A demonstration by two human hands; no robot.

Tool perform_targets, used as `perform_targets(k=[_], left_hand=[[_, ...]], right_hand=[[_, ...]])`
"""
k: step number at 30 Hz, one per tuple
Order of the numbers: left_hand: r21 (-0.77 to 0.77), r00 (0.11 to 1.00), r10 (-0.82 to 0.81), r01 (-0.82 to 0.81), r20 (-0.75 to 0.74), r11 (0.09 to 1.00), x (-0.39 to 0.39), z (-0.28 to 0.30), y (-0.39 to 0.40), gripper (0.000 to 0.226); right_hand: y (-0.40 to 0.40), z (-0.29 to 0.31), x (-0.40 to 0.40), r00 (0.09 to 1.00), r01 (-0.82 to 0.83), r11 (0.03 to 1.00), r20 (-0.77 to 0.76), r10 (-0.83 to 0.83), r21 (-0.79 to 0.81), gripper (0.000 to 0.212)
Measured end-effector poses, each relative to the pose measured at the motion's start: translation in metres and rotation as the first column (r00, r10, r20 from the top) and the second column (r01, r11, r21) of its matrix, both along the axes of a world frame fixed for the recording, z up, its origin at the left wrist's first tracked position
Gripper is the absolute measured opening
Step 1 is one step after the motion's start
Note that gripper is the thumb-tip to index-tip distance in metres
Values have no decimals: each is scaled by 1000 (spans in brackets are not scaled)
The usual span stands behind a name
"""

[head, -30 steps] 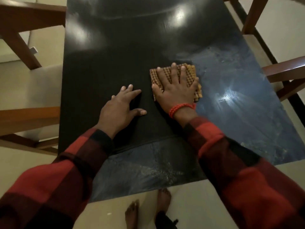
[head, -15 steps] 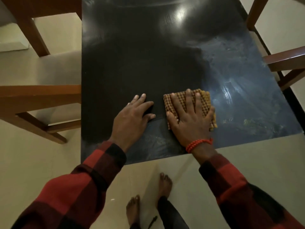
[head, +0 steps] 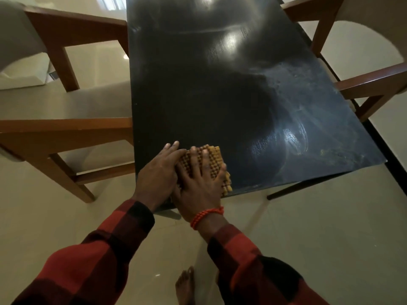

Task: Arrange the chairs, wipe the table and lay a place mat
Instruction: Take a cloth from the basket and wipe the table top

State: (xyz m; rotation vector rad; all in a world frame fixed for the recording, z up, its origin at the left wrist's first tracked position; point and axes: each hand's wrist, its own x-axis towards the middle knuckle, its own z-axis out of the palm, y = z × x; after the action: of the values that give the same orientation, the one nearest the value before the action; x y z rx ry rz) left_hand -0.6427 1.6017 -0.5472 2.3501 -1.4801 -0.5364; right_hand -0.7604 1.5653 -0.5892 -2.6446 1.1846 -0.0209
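A folded tan checked cloth lies on the dark glossy table, close to its near edge at the left corner. My right hand presses flat on the cloth, fingers spread. My left hand lies flat on the table right beside it, touching the cloth's left side and my right hand. Streaks and smears show on the right half of the tabletop. A wooden chair stands at the table's left side, another wooden chair at its right.
Pale tiled floor surrounds the table. My bare foot stands on the floor below the table's near edge. A thin dark table leg slants under the near right corner.
My right hand has dragged the cloth back to the table's near edge and leftward. My left hand has slid back with it and now touches the right hand. The view has pulled away.
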Motion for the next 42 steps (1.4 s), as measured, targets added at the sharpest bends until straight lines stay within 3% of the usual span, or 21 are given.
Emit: perform_targets(k=[5,12,16,24,29,38,42], left_hand=[[9,999,-13,13,-44,1000,0,3,7,53],[-64,996,30,-35,-80,997,8,2,18,45],[-72,995,64,-70,-79,995,19,3,29,46],[-40,969,179,-188,-170,981,35,21,44,49],[19,952,228,-228,-204,973,40,26,45,46],[12,966,191,-192,-177,981,33,22,48,46],[46,973,172,-167,-153,985,13,20,67,45]], right_hand=[[-14,1,-12,998,-51,999,28,51,-4,63],[-56,-3,-51,982,183,982,-41,-185,-53,64],[-37,-5,-39,973,226,973,-44,-228,-50,64],[57,4,21,998,-51,997,40,48,66,61],[55,14,43,991,-135,986,12,134,100,62],[32,15,73,973,-163,982,-151,176,98,107],[53,14,46,979,-174,979,-88,184,104,86]])
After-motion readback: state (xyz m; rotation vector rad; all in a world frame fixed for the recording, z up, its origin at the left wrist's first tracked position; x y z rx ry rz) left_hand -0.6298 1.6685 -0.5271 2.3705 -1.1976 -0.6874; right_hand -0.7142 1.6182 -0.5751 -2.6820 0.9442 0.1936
